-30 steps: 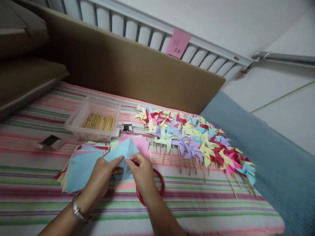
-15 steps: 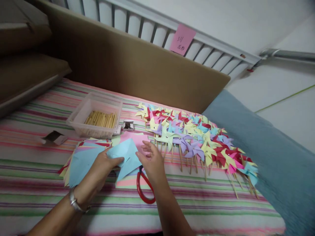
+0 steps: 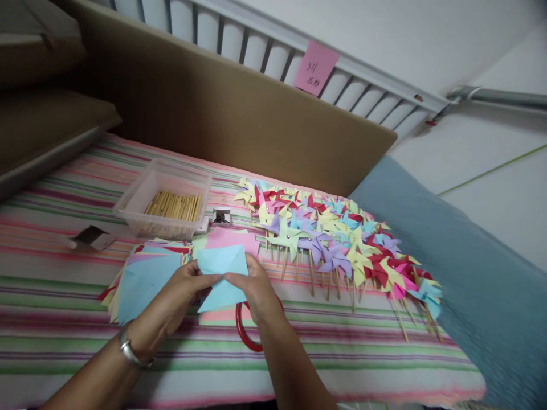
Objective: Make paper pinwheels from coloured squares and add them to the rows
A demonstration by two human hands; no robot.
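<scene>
A light-blue paper square (image 3: 223, 260), with cuts in from its sides, is held up between both hands. My left hand (image 3: 184, 290) grips its left side, thumb on the front near the middle. My right hand (image 3: 255, 285) pinches the right side, its thumb tip almost meeting the left one. Under the right wrist lie red-handled scissors (image 3: 242, 330), partly covered by that hand. A stack of coloured paper sheets (image 3: 147, 279) fans out left of my left hand. Pink paper (image 3: 228, 238) shows behind the held sheet.
Behind the paper stands a clear plastic box (image 3: 164, 199) of wooden sticks (image 3: 175, 205). A small box (image 3: 221, 216) of dark bits sits beside it. Many finished pinwheels (image 3: 337, 259) spread across the striped cloth (image 3: 179, 370) on the right. A brown board (image 3: 231, 108) rises along the back.
My right hand has moved in and now pinches the paper's right side, where before its fingers were spread beside it. The blue sheet has turned to lie squarer between my hands.
</scene>
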